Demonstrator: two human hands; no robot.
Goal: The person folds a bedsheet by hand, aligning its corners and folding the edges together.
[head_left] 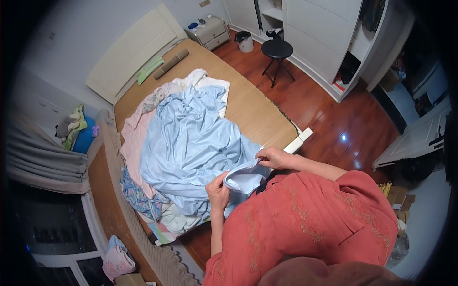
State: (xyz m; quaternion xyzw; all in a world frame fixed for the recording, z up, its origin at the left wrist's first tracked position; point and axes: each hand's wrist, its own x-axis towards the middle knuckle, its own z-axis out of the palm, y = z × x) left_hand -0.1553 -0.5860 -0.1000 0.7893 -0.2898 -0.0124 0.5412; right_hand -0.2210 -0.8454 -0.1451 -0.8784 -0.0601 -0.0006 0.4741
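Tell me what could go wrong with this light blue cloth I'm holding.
The light blue cloth lies partly over the pink cloth, so a pull might drag both. Your left hand and right hand grip just its edge, so it could slip. It also hangs past the near end of the bed, so it might brush the floor.

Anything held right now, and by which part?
Yes: the light-blue cloth, by its near edge. The left hand and right hand grip it at separate spots, a fold between them.
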